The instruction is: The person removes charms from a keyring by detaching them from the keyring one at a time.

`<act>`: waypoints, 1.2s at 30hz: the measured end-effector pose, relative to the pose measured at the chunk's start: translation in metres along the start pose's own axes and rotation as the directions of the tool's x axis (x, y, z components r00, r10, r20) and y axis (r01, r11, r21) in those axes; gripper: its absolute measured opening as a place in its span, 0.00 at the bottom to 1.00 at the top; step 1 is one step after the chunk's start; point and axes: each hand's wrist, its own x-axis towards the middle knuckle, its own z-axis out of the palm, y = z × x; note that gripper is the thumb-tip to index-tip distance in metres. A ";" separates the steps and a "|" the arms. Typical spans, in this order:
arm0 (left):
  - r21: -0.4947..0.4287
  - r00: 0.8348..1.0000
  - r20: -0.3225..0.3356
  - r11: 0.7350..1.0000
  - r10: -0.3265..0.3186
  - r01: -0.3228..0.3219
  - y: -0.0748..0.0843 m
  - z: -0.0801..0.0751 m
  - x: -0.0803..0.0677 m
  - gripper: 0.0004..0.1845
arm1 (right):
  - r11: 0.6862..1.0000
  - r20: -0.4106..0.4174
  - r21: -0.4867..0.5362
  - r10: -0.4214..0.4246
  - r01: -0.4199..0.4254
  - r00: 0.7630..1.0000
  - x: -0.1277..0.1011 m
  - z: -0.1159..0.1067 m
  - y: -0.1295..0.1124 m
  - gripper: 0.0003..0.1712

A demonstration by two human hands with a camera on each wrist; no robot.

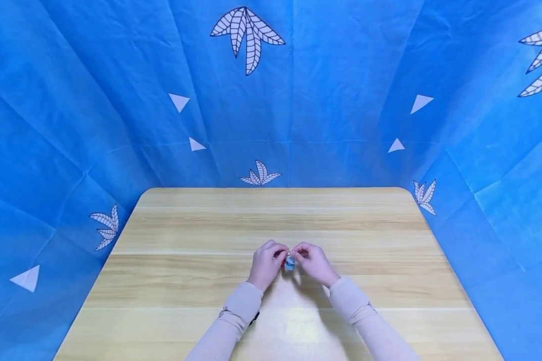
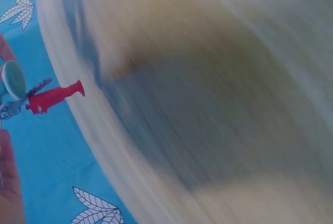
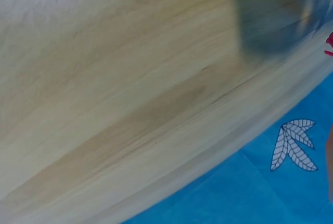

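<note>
Both hands meet over the middle of the table in the head view, around a small keychain (image 1: pixel 289 263) with a light blue charm and a metal ring at its top. My left hand (image 1: pixel 265 261) pinches the keychain near the ring from the left. From the right, my right hand (image 1: pixel 315 261) pinches it at the ring too. The left wrist view shows a red bottle-shaped charm (image 2: pixel 52 97), a pale blue round piece (image 2: pixel 15 80) and silvery links between fingers (image 2: pixel 8 177). Only a red bit (image 3: pixel 330 42) shows at the right wrist view's edge.
The wood-grain table (image 1: pixel 171 281) has rounded far corners. A blue cloth (image 1: pixel 334 90) printed with white leaves and triangles surrounds its back and sides. Shadows of the hands and arms fall on the tabletop.
</note>
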 end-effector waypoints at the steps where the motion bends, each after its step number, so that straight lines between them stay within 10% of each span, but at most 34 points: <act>1: 0.001 1.000 -0.010 1.000 0.001 -0.001 0.000 0.000 0.000 0.03 | 1.000 0.004 0.016 0.007 -0.007 1.000 0.000 0.000 0.001 0.04; 14: -0.056 0.997 -0.067 0.998 0.029 -0.033 0.005 -0.004 0.006 0.04 | 0.952 0.074 0.293 0.065 -0.084 0.995 0.001 0.003 0.005 0.12; 27: -0.058 0.996 -0.084 0.997 0.040 -0.045 0.000 -0.005 0.004 0.05 | 0.977 0.043 0.209 0.038 -0.047 0.998 -0.010 -0.004 -0.025 0.08; 36: -0.198 0.987 -0.159 0.980 -0.009 -0.023 0.002 -0.001 0.002 0.03 | 0.966 -0.008 0.258 0.033 -0.030 0.999 0.000 0.004 0.000 0.09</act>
